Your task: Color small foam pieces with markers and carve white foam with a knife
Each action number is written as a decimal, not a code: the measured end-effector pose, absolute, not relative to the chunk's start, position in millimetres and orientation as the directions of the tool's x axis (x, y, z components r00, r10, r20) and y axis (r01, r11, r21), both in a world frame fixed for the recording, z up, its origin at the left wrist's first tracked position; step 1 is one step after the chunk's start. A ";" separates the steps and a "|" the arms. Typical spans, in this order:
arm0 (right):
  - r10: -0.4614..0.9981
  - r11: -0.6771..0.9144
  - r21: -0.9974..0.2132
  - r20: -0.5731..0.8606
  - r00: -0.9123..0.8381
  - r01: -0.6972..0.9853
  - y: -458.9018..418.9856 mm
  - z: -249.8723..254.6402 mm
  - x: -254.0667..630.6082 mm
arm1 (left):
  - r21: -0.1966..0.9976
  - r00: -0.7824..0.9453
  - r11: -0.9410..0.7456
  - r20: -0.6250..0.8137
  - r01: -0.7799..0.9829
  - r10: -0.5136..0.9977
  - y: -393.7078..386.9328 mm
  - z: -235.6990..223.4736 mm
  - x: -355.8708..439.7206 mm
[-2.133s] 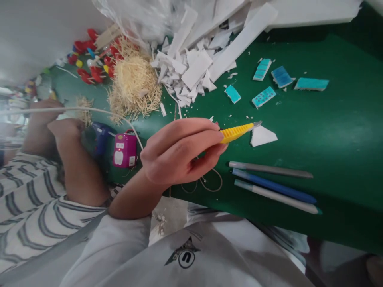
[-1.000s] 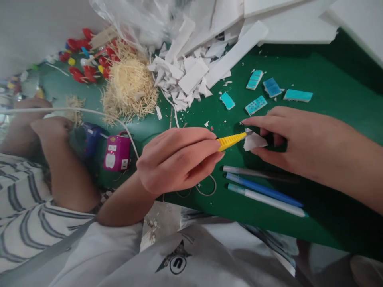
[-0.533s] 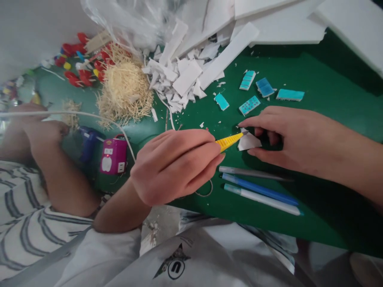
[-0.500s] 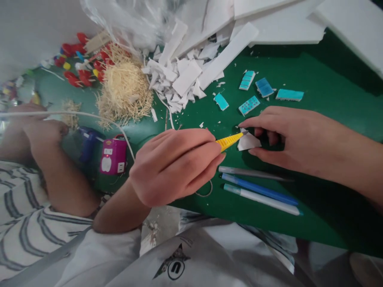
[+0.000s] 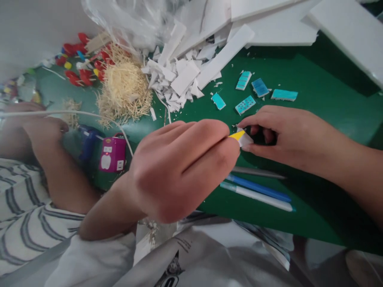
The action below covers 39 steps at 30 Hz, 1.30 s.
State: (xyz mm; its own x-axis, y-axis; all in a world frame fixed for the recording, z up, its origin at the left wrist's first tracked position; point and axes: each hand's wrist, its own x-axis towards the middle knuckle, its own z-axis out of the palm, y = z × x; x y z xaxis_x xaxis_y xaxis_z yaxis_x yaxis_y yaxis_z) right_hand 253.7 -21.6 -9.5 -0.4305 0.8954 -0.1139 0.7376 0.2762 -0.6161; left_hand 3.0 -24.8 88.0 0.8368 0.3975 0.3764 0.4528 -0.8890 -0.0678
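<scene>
My left hand (image 5: 182, 171) is closed around a yellow pointed tool (image 5: 237, 135). Most of the tool is hidden by the fingers; only its yellow front end shows, at a small white foam piece (image 5: 245, 140). Thumb and index finger of my right hand (image 5: 281, 129) grip that foam piece by its edges on the green table. Beyond the hands lie several blue-coloured foam pieces, among them a dotted one (image 5: 245, 105), a striped one (image 5: 243, 80) and a dark blue one (image 5: 260, 87). Nearer me are a blue pen (image 5: 263, 188), a white marker (image 5: 257, 196) and a grey pen-like stick (image 5: 260, 172).
White foam scraps (image 5: 182, 77) are heaped behind, with large foam sheets (image 5: 275, 28) and a plastic bag (image 5: 128, 20). To the left are a pile of thin sticks (image 5: 125, 87), a magenta box (image 5: 112, 154), a white cable (image 5: 89, 114) and another person's hands (image 5: 44, 123).
My left hand has moved right and nearer the camera, covering more of the yellow tool and the pens' ends. My right hand still grips the foam piece. The view has shifted slightly.
</scene>
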 end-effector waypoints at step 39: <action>0.913 0.195 -0.646 -0.155 -0.377 0.738 -20.7 -10.2 248.7 | -0.051 0.897 -0.904 0.159 0.424 0.412 -20.0 93.8 6.6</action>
State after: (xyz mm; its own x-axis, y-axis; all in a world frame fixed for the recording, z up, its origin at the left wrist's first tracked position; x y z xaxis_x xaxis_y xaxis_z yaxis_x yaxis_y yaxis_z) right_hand 248.7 -20.7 -10.2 -0.3769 0.9132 -0.1549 0.7376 0.1948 -0.6465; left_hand 6.6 -20.0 93.8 0.8973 0.4120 0.1588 0.4242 -0.9041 -0.0515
